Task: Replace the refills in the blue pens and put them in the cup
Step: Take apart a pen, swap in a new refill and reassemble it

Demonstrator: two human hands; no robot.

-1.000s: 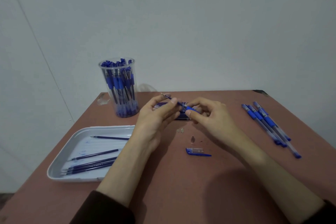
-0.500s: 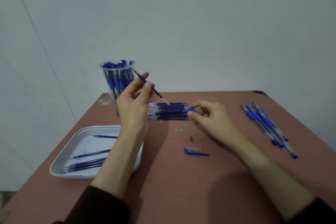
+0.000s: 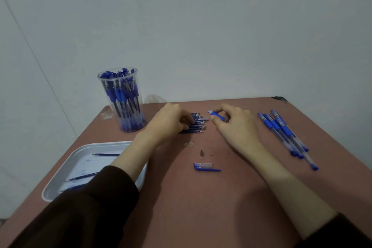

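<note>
While lying beneath both forearms, reddish desk. Left of the left hand, under its sleeve, white tray holding loose refills. Beyond the tray, upright clear cup crammed with blue pens. Under the left hand's bent fingers, row of refills; pinching one or merely touching, cannot tell. Between right hand thumb and fingers, pinched pen, held by its blue grip just right of the row. Well right of that hand, loose pens side by side. Nearer than both hands, pen cap and, just beyond it, tiny tip.
</note>
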